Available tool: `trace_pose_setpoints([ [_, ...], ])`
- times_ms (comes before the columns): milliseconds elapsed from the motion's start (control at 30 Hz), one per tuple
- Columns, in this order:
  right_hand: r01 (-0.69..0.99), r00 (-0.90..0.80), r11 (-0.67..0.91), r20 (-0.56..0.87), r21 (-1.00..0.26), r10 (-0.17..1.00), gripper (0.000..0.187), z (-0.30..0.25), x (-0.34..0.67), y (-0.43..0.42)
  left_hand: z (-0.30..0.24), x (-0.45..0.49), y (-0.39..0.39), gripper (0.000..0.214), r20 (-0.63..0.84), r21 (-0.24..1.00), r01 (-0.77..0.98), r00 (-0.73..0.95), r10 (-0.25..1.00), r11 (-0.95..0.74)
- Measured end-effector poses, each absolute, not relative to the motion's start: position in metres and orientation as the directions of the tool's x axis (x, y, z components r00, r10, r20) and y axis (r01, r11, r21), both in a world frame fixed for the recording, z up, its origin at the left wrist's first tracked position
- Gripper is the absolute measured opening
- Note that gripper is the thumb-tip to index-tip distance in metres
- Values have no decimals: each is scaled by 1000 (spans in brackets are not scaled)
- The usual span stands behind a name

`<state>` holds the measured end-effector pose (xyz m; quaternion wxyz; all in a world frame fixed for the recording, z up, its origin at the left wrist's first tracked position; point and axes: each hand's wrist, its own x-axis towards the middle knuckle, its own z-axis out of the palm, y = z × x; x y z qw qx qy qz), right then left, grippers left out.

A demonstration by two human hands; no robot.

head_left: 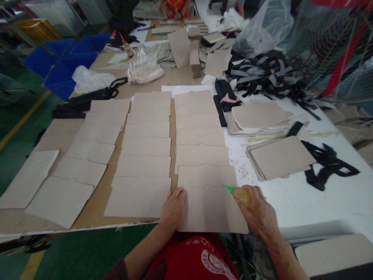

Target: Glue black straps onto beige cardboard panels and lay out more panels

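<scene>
My right hand (260, 212) is wrapped round a yellowish glue bottle (243, 197) with a green nozzle. The nozzle tip points left, over the upper right part of the nearest beige board (214, 212). My left hand (174, 208) has its fingers bent and closed at that board's left edge; the thumb is not clearly visible. Overlapping beige boards lie beyond it in a column (201, 136). Two more overlapping columns, a middle one (140, 196) and a left one (62, 198), lie to the left, with a separate board (27, 181) at the far left.
Stacked boards (262, 114) and a smaller pile (282, 157) lie to the right, near black straps (329, 159). A strip heap (262, 74) and a fan (344, 50) stand behind. Blue bins (64, 62) are at the left. Another person (176, 8) is across the table.
</scene>
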<state>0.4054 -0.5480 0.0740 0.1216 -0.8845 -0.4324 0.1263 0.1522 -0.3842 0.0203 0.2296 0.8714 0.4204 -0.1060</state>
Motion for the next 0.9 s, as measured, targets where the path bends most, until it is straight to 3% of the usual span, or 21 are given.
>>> trace_pose_setpoints([
  [433,670,689,-671,-70,-318,722,34,62,398,-546,22,152,-385,40,-387,314,792,611,691,-524],
  [600,550,772,-662,7,-508,636,48,64,393,-541,19,152,-386,41,-378,312,795,606,700,-520],
  [733,543,675,-539,-47,-644,736,43,62,372,-521,17,152,-388,45,-373,301,802,597,710,-516],
  [900,638,477,-410,-83,-653,875,34,61,344,-493,15,152,-389,48,-368,296,803,596,714,-517],
])
